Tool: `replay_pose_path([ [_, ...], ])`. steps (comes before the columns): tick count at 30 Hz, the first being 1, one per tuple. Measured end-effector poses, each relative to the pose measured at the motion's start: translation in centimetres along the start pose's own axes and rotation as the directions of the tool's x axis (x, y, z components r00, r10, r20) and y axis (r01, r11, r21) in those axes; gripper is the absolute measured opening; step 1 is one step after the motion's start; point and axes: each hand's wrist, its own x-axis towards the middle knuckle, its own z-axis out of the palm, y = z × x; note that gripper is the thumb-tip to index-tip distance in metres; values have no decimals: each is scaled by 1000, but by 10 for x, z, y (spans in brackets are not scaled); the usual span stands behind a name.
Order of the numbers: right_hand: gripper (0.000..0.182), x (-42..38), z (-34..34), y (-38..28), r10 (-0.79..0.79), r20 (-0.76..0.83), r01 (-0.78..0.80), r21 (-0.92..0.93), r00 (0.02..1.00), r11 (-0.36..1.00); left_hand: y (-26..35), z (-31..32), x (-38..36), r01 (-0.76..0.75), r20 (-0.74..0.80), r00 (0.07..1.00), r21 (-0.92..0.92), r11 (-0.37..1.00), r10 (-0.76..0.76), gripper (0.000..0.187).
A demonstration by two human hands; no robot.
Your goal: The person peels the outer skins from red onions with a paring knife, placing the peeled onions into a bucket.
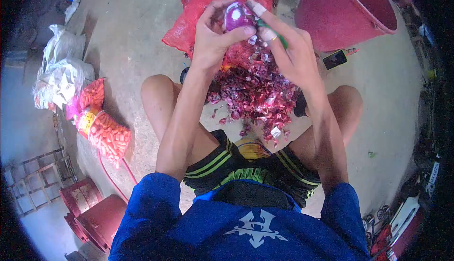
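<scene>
Up at the top middle, my left hand point(213, 41) is wrapped round a shiny purple-red onion point(236, 17), thumb across its near side. My right hand point(295, 50) is against the onion's right side, with whitish tape on its thumb and a finger. Its fingers are closed on a small green-handled tool point(283, 41); its blade or tip is hidden by the fingers and onion. Beneath both hands spreads a pile of loose red onion skins point(255, 88). Behind them lies a red mesh sack point(189, 22), with onions showing through the net.
A large red tub point(340, 15) stands at upper right, with a phone point(335, 59) on the floor below it. At left are white plastic bags point(66, 79) and a clear bag of orange-red pieces point(106, 133). Red buckets point(101, 218) stand at lower left.
</scene>
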Motion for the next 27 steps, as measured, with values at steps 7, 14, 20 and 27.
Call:
replay_pose_path([
  [7, 45, 3, 2, 20, 174, -185, -126, 243, 967, 962, 1, -4, -4, 74, 81, 995, -196, 978, -59, 73],
  [14, 64, -1, -20, 41, 403, 89, -412, 229, 911, 882, 1, -5, -11, 91, 111, 992, -271, 958, -63, 66],
  [20, 82, 7, 7, 4, 15, -200, 28, 208, 980, 978, -12, -9, -10, 119, 56, 992, -183, 976, -111, 55],
  [27, 66, 2, 0, 10, 77, -233, 4, 331, 970, 944, -11, -8, -7, 116, 142, 981, 123, 986, -133, 59],
])
